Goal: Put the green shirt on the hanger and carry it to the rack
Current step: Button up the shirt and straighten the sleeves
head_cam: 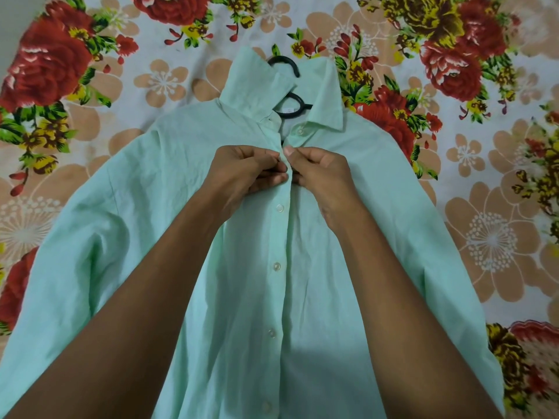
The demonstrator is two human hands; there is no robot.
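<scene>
Here the left hand (245, 173) and the right hand (320, 173) both pinch the front edges of the green shirt (348, 237) near the top, as if to do up a button. The shirt lies flat on a flowery bedsheet (181, 83). It looks soft, thin and light, so it will flop. The black hanger (286, 63) is inside it, hook poking out past the collar. That hook looks like the best place to grab. Nothing blocks the way.
</scene>
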